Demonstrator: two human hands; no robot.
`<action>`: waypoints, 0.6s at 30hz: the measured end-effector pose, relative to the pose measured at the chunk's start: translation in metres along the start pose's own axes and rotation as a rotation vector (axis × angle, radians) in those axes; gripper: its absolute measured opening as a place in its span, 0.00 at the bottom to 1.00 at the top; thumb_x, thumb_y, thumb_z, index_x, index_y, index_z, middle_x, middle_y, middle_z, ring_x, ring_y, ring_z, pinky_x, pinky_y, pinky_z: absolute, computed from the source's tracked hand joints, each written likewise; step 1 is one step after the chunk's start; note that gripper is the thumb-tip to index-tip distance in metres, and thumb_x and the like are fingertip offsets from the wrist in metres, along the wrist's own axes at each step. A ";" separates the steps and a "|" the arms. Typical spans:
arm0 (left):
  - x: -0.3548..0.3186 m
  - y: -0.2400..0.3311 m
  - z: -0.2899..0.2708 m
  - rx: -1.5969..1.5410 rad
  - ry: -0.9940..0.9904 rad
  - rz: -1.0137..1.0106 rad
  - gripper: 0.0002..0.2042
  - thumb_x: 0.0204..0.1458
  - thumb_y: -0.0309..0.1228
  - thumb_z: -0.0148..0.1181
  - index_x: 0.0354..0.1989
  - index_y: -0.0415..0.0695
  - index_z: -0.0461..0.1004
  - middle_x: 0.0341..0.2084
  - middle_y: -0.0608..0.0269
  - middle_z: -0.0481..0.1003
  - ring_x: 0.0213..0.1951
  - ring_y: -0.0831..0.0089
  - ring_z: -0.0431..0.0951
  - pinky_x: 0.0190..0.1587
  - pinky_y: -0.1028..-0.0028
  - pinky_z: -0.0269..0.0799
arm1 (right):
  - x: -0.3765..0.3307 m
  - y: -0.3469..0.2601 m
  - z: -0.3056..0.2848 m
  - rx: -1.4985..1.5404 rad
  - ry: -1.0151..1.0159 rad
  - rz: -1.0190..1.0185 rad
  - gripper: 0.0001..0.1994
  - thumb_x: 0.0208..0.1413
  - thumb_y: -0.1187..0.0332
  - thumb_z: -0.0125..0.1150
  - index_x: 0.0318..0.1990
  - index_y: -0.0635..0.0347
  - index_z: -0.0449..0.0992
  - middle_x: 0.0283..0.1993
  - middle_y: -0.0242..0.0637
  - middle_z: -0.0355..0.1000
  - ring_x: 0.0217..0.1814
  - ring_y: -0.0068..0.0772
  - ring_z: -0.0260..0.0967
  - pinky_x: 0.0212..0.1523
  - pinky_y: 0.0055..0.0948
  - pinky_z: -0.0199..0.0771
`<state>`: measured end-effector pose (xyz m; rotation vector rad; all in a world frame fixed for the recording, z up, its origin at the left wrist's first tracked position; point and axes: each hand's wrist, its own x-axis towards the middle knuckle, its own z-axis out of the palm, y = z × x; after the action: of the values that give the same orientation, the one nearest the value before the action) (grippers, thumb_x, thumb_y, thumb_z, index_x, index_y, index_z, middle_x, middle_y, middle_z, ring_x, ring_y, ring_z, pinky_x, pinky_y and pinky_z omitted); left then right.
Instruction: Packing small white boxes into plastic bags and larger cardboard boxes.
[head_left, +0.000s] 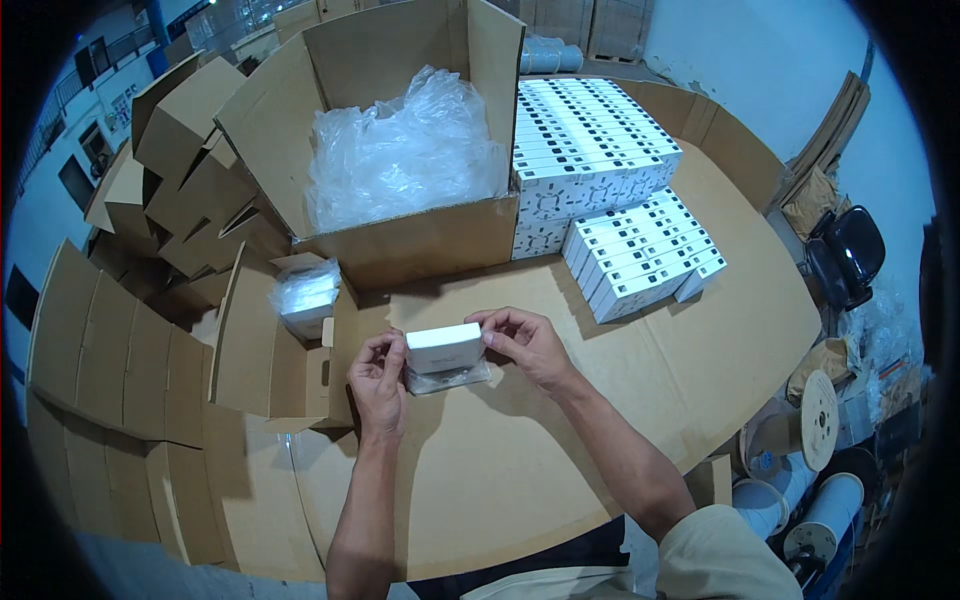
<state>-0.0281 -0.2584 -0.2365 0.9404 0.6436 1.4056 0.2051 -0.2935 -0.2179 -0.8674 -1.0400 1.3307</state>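
The left hand [378, 385] and right hand [530, 350], fingers pinched narrow, hold a small white rectangular box [444, 350] by its ends, crinkled clear plastic [450, 380] at its lower edge; its faint print is unreadable. Beyond, an open brown cardboard carton [242, 345] contains plastic-wrapped white goods [305, 290]; a larger carton [430, 240] brims with clear film [405, 150], beside black-marked white boxes [590, 185].

Matt cardboard tabletop [620, 375], glossy plastic packet [450, 380]
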 end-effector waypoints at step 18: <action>-0.003 0.006 0.017 0.037 0.036 0.047 0.07 0.63 0.29 0.63 0.45 0.41 0.78 0.42 0.69 0.75 0.42 0.82 0.72 0.47 0.79 0.68 | 0.002 -0.008 -0.003 -0.058 0.002 -0.121 0.04 0.63 0.74 0.64 0.43 0.60 0.76 0.41 0.27 0.71 0.38 0.13 0.67 0.36 0.18 0.73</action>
<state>-0.0170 -0.2646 -0.2229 0.9670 0.6800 1.4595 0.2104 -0.2920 -0.2117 -0.8352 -1.1165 1.2034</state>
